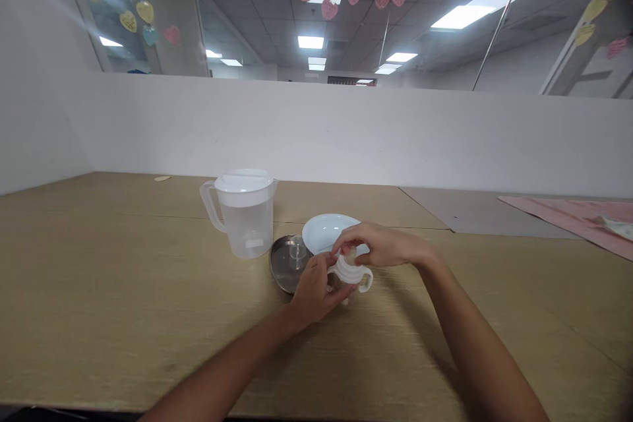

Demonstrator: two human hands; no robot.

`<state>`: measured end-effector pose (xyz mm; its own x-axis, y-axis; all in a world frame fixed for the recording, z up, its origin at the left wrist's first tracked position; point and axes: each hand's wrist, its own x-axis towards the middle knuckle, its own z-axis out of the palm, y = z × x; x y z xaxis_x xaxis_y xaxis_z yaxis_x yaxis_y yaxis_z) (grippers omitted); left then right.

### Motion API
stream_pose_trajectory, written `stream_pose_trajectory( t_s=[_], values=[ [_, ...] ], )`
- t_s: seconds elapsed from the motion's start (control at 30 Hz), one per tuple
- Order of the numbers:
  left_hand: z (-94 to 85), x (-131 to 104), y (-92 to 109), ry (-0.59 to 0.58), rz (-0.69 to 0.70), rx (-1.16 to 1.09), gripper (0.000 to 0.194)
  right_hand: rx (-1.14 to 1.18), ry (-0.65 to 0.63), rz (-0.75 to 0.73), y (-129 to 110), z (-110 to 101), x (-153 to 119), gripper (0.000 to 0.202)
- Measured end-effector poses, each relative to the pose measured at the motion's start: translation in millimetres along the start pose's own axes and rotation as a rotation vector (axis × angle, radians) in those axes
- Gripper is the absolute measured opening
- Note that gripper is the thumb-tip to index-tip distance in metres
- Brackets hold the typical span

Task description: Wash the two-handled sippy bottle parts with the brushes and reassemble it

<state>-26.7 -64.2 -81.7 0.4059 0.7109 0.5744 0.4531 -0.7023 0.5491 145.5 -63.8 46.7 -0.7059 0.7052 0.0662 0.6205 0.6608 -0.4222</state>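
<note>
Near the middle of the table, my left hand (317, 290) is wrapped round a small clear bottle with a white collar and side handles (350, 271). Over its top, my right hand (368, 244) has its fingers closed on a small translucent piece (349, 254), partly hidden by the fingers. Behind the hands sits a white bowl (324, 231). A round metal tray (281, 268) lies just left of the bottle, with a small clear cap-like piece (297, 254) in it.
A translucent pitcher with a white lid (247, 221) stands behind and left of the metal tray. On the wooden table (123, 290), a pink cloth (568, 211) lies at the far right over a grey sheet (465, 211). A white wall (321, 135) rises behind.
</note>
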Motion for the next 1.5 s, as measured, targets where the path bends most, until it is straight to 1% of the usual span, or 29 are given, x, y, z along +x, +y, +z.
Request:
stream_pose_trajectory(
  t_s=[0.13,0.3,0.43,0.5,0.6,0.67,0.77,0.83,0.97,1.03,1.1,1.2,1.3,1.4,1.5],
  values=[
    [0.4,0,-2,0.0,0.015,-0.011,0.056,0.06,0.001,0.02,6,0,0,0.034],
    [-1.1,2,0,-0.006,0.033,-0.028,0.052,0.059,0.047,0.023,6,0,3,0.028],
    [-0.5,2,-2,-0.001,0.042,-0.027,0.052,0.05,0.026,0.074,2,0,6,0.036],
    [0.2,2,-2,-0.001,0.046,-0.022,0.055,0.038,0.012,0.074,1,0,5,0.039],
    [0.5,2,-2,-0.002,0.049,-0.019,0.054,0.007,0.009,0.091,3,1,2,0.037],
    [0.1,1,-2,0.002,0.045,-0.016,0.052,-0.013,0.019,0.169,5,3,1,0.035],
    [-0.9,2,-1,-0.006,0.037,-0.01,0.053,-0.03,0.029,0.345,6,8,4,0.039],
    [-1.5,2,-1,-0.019,0.037,-0.016,0.054,-0.079,0.041,0.403,5,11,9,0.037],
    [-2.4,3,-1,-0.018,0.061,-0.022,0.055,-0.293,0.07,0.376,-3,19,19,0.031],
    [-3.0,3,-1,-0.007,0.068,-0.015,0.053,-0.399,0.067,0.397,-7,22,22,0.033],
    [-3.8,3,-1,-0.003,0.078,-0.023,0.052,-0.456,0.071,0.439,-8,24,23,0.038],
    [-5.1,4,-3,-0.026,0.099,-0.052,0.051,-0.408,0.064,0.438,-6,21,22,0.045],
    [-4.9,4,-6,-0.026,0.099,-0.045,0.053,-0.303,0.004,0.387,-2,16,18,0.052],
    [-2.6,4,-7,-0.024,0.08,-0.033,0.056,-0.251,-0.023,0.364,-4,13,16,0.05],
    [0.2,3,-6,-0.017,0.069,0.005,0.053,-0.289,0.026,0.379,-9,16,18,0.045]
  ],
)
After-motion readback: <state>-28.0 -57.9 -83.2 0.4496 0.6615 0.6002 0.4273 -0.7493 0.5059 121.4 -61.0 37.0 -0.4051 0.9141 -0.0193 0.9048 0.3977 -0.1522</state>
